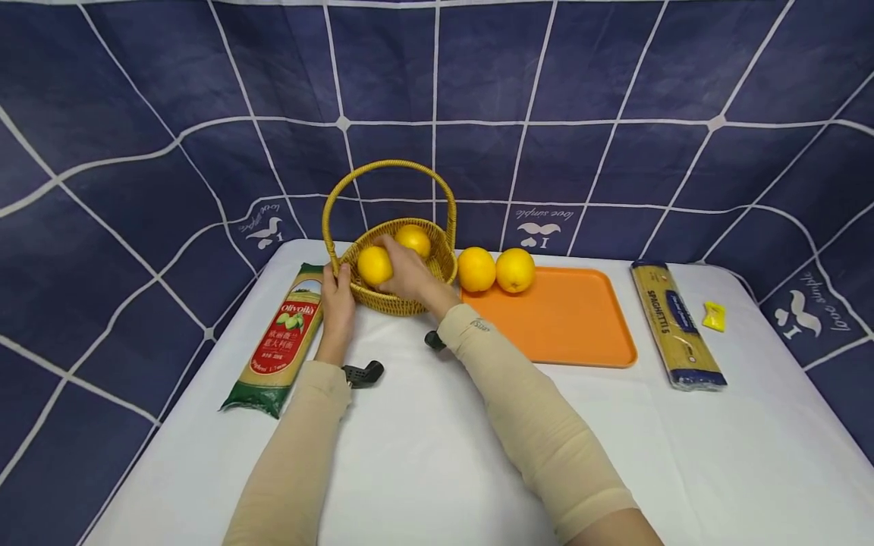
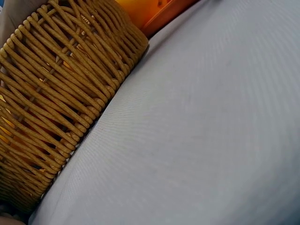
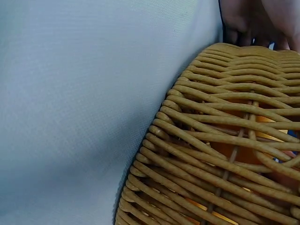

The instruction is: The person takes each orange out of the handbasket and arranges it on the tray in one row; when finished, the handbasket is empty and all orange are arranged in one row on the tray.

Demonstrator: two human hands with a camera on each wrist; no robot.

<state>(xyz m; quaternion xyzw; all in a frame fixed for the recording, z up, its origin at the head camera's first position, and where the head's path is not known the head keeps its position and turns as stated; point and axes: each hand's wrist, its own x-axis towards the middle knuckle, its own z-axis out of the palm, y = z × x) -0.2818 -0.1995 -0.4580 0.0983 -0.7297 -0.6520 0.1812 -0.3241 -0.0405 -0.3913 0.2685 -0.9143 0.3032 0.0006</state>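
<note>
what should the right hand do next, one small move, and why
Probably let the orange settle in the basket by easing the fingers: the right hand holds it within the basket's opening, near another orange, and the left hand steadies the basket's edge.

We seem to be in a curtained-off booth: navy, white-gridded cloth (image 1: 488,87) screens 3 sides of a white-covered surface (image 1: 423,455), hiding what kind of room lies beyond
</note>
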